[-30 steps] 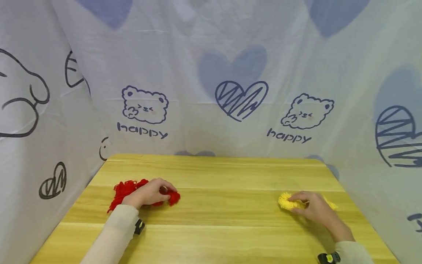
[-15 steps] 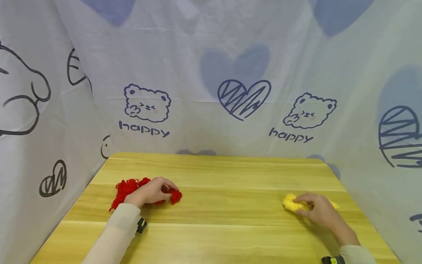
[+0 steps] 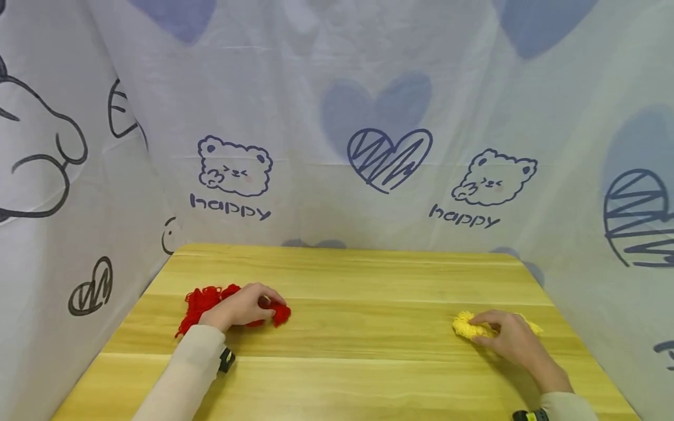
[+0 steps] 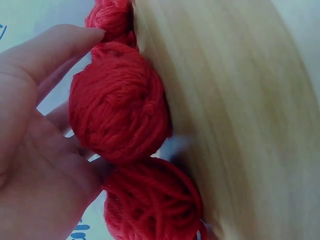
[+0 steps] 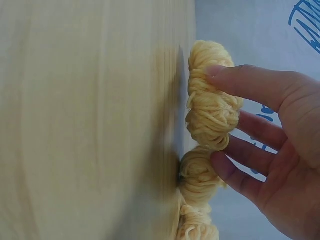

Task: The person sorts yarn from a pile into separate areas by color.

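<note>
On the left of the table, my left hand (image 3: 244, 307) pinches the near end of a red yarn bundle (image 3: 200, 301), thumb and fingers curled at its round end. The left wrist view shows a wound red ball (image 4: 120, 105) inside the curve of the hand, another below it, and the thumb tip on a smaller clump above. Over on the right, my right hand (image 3: 511, 336) grips a yellow yarn bundle (image 3: 464, 325). Its thumb presses the front of a plump yellow section (image 5: 212, 100) with fingers behind; further yellow lumps (image 5: 200, 175) trail below. The palm hides the bundle's middle in the head view.
Both bundles lie on a light wooden table (image 3: 347, 333), with a wide stretch of tabletop between the hands. A white cloth printed with hearts and bears (image 3: 310, 193) encloses the back and sides. Each wrist wears a black strap (image 3: 226, 359).
The head view has shifted slightly. My right hand and the yellow yarn have moved a little to the right; my left hand stays in place on the red yarn.
</note>
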`<action>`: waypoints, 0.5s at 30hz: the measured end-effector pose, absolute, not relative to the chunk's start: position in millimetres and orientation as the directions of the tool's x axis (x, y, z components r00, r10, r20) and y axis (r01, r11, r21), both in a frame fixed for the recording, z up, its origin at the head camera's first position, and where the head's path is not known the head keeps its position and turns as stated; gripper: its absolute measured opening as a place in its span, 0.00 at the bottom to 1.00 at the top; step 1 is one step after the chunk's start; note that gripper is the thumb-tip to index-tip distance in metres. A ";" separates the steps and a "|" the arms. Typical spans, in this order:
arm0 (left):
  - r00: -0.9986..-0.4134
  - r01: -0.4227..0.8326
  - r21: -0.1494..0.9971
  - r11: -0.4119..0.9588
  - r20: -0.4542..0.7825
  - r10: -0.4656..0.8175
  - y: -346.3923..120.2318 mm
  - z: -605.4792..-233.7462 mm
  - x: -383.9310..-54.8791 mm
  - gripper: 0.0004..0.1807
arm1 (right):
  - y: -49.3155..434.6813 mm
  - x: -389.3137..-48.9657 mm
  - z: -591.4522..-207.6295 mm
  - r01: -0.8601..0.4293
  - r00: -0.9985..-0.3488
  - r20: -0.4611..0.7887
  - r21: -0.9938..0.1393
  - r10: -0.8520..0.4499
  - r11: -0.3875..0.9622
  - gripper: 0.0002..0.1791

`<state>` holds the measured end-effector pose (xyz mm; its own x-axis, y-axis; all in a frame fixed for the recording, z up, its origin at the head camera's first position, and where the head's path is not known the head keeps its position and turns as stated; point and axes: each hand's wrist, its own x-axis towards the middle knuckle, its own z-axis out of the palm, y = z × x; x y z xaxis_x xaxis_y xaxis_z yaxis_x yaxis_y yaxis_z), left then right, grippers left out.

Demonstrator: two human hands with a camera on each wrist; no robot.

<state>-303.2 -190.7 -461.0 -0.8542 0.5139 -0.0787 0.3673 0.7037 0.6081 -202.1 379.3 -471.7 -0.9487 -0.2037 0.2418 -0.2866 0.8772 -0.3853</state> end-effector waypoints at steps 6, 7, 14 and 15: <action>-0.851 0.381 0.606 0.698 -0.066 0.521 -191.7 -463.0 -303.0 0.15 | 380.2 -204.1 -471.9 -0.313 -0.941 0.253 -0.385 -0.227 0.868 0.16; -0.852 0.380 0.606 0.699 -0.065 0.519 -191.6 -462.7 -302.9 0.15 | 380.7 -203.9 -472.3 -0.316 -0.940 0.250 -0.388 -0.231 0.866 0.16; -0.862 0.359 0.608 0.708 -0.074 0.501 -190.5 -461.3 -301.5 0.15 | 384.0 -202.7 -476.6 -0.322 -0.940 0.244 -0.404 -0.239 0.856 0.16; -0.861 0.360 0.608 0.707 -0.074 0.503 -190.6 -461.4 -301.6 0.15 | 383.9 -202.4 -476.1 -0.321 -0.940 0.244 -0.403 -0.238 0.857 0.16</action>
